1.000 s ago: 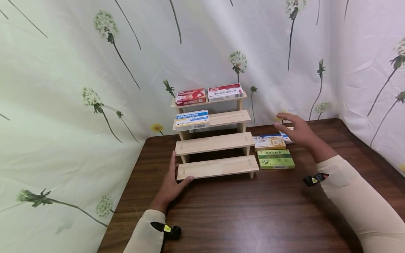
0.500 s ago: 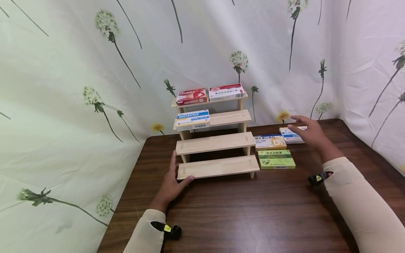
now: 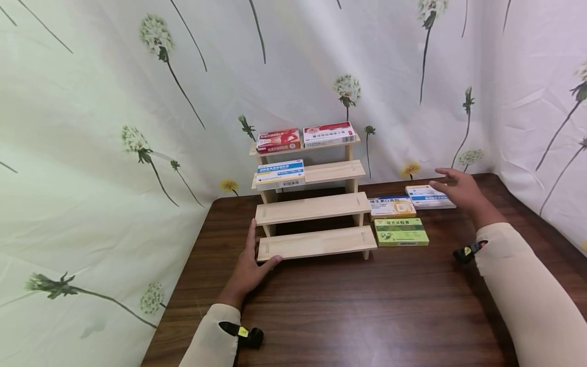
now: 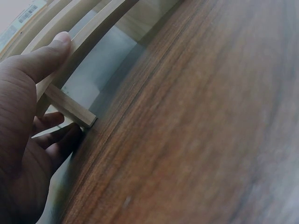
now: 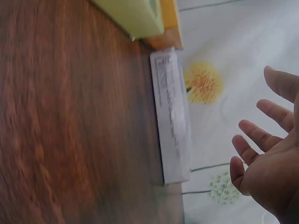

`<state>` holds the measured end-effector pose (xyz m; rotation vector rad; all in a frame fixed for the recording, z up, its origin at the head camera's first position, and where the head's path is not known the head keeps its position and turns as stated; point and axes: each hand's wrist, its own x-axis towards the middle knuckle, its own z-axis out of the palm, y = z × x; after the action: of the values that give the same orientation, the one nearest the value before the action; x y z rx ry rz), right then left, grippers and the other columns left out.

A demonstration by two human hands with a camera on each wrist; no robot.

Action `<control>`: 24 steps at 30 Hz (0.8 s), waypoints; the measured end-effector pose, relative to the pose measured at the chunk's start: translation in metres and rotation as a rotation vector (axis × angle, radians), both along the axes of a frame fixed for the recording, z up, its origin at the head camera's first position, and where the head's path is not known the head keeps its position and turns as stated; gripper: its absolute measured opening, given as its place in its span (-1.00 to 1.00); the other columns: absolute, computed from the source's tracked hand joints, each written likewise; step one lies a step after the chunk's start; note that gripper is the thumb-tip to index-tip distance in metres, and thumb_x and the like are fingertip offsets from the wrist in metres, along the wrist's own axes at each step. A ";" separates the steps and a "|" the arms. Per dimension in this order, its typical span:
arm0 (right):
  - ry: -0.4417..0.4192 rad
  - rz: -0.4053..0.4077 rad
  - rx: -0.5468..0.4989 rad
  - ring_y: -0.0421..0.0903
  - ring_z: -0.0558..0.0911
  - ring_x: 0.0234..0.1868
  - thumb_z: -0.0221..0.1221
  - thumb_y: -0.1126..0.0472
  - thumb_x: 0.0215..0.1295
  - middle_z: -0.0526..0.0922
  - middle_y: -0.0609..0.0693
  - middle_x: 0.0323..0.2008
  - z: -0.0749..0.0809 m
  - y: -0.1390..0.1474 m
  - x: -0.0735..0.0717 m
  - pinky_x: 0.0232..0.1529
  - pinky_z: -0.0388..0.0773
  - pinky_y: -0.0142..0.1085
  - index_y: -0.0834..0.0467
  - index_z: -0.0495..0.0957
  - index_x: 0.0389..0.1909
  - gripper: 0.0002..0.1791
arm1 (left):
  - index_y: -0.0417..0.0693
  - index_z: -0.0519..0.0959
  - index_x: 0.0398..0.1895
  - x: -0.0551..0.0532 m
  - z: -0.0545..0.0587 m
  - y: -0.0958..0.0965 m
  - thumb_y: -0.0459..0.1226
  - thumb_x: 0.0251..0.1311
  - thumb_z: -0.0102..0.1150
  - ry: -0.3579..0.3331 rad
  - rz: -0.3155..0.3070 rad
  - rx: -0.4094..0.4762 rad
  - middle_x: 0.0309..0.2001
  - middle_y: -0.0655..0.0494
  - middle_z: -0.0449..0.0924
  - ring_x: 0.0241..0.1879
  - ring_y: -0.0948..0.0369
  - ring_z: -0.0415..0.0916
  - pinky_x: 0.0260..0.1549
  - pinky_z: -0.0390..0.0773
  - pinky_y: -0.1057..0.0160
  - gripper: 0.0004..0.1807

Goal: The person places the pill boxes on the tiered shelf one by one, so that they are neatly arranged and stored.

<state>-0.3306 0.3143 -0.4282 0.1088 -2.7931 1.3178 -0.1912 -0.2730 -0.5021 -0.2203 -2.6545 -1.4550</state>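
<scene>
A light wooden stepped display rack [image 3: 316, 243] stands on the brown table. My left hand [image 3: 247, 271] holds its lower left corner. In the left wrist view the thumb [image 4: 55, 49] lies over the front board's edge, and the other fingers are at the side by the leg. My right hand [image 3: 465, 193] hovers with spread fingers and nothing in them, just over the right end of a blue-and-white medicine box [image 3: 428, 198]. In the right wrist view that hand [image 5: 275, 172] is apart from the white box [image 5: 170, 121].
Right of the rack lie an orange-and-white vitamin D box [image 3: 390, 208] and a green medicine box [image 3: 400, 232]. On the top step sit a red box [image 3: 278, 141] and a red-and-white box [image 3: 329, 134]; another blue-and-white box [image 3: 279, 174] is one step down. A floral curtain [image 3: 293, 81] hangs behind.
My right hand has moved to the right, uncovering more of the blue-and-white box on the table. The left hand stays on the rack's corner.
</scene>
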 end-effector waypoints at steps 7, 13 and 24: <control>-0.096 0.030 0.043 0.56 -0.06 0.71 0.21 -0.11 0.65 -0.09 0.47 0.73 0.001 0.010 -0.008 0.54 0.06 0.55 0.29 0.04 0.75 -0.06 | 0.71 -0.42 0.76 -0.001 0.002 0.000 -0.01 0.30 0.58 -0.007 -0.004 0.011 0.60 -0.30 0.35 0.47 -0.22 0.50 0.48 0.40 -0.32 0.40; -0.205 0.078 0.074 0.58 -0.13 0.71 0.23 -0.24 0.59 -0.23 0.46 0.74 -0.003 0.021 -0.011 0.56 0.02 0.55 0.17 -0.19 0.81 0.11 | 0.67 -0.43 0.77 0.000 0.002 0.000 -0.03 0.32 0.57 -0.007 -0.018 0.023 0.62 -0.28 0.32 0.50 -0.21 0.48 0.48 0.40 -0.31 0.39; -0.225 0.098 0.085 0.56 -0.22 0.72 0.34 -0.21 0.52 -0.31 0.46 0.73 -0.024 0.037 -0.011 0.61 -0.06 0.50 0.14 -0.34 0.80 0.25 | 0.67 -0.42 0.77 0.001 0.003 0.000 0.01 0.31 0.58 -0.012 -0.014 0.023 0.64 -0.29 0.30 0.51 -0.22 0.47 0.48 0.39 -0.34 0.39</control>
<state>-0.3411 0.3516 -0.4525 0.1082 -3.0697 1.3078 -0.1905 -0.2726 -0.4995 -0.2293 -2.6495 -1.4951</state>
